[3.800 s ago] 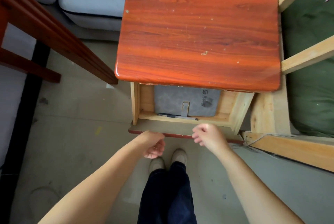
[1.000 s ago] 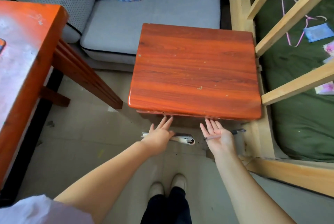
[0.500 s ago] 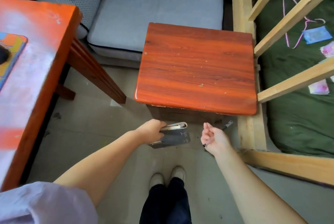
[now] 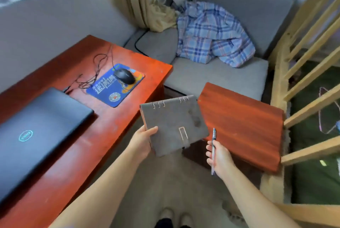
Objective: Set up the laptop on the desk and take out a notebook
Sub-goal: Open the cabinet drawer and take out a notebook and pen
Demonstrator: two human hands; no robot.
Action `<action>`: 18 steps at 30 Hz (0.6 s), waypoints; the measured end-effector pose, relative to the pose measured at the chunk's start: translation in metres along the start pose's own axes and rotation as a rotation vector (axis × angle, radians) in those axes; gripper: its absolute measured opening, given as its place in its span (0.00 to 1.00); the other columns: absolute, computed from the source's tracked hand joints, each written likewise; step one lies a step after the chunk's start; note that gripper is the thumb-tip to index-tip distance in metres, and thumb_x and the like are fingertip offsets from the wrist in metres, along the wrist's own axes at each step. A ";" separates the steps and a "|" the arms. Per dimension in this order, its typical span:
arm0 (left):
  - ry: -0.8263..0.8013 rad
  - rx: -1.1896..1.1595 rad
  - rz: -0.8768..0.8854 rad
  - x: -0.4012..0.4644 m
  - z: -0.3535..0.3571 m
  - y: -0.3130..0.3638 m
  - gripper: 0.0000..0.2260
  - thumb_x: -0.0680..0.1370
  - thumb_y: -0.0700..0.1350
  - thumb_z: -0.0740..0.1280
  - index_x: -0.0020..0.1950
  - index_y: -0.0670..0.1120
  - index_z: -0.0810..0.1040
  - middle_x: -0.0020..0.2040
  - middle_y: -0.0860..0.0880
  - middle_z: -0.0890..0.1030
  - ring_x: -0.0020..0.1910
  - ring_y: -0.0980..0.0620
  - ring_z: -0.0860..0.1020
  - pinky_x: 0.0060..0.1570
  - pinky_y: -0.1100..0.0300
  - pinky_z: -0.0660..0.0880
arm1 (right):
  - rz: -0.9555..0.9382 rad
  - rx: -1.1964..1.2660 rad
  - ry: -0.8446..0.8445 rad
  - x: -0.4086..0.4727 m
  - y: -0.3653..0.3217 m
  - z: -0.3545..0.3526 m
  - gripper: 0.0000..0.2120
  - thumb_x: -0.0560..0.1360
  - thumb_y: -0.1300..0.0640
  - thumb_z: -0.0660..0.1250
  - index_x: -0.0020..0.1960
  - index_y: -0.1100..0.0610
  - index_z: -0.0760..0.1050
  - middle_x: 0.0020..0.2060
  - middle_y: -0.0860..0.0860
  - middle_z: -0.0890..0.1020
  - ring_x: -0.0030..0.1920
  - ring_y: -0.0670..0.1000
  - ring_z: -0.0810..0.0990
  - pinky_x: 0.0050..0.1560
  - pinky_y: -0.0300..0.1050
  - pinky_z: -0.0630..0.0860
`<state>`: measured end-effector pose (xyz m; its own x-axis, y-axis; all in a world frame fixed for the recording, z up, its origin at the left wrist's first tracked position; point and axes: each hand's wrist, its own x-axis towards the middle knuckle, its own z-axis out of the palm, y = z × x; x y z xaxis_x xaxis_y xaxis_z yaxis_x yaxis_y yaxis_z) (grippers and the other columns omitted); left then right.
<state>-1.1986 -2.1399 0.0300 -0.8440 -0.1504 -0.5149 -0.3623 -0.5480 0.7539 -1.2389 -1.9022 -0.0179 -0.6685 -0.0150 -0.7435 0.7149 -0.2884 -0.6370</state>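
A grey ring-bound notebook (image 4: 174,124) with a clasp strap hangs in the air between the desk and the small table. My left hand (image 4: 143,140) grips its lower left edge. My right hand (image 4: 219,157) holds a pen (image 4: 213,152) upright, just right of the notebook. A dark laptop (image 4: 36,128) with a teal logo lies lid shut on the red wooden desk (image 4: 103,134) at the left.
A black wired mouse (image 4: 124,76) sits on a blue mouse pad (image 4: 115,85) at the desk's far end. A red wooden side table (image 4: 242,122) stands right of the notebook. Behind are a grey sofa (image 4: 211,76) with a plaid cloth (image 4: 213,38), and a wooden bed frame (image 4: 303,80) at right.
The drawer under the side table went from open to shut. Both hands rose from it, the left lifting the notebook, the right the pen. My view turned left onto the desk and laptop.
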 end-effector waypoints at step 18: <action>0.683 -0.618 0.401 -0.270 -0.230 -0.012 0.08 0.79 0.44 0.60 0.53 0.46 0.77 0.45 0.47 0.83 0.41 0.51 0.80 0.41 0.58 0.77 | -0.274 -0.701 -0.974 -0.161 0.124 0.279 0.08 0.76 0.60 0.64 0.55 0.60 0.75 0.31 0.48 0.78 0.21 0.40 0.70 0.19 0.31 0.63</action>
<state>-0.8757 -2.2817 0.0661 -0.3807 -0.7509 -0.5396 0.3316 -0.6556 0.6784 -1.1002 -2.2030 0.0795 -0.4734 -0.8292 -0.2971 0.2816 0.1771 -0.9431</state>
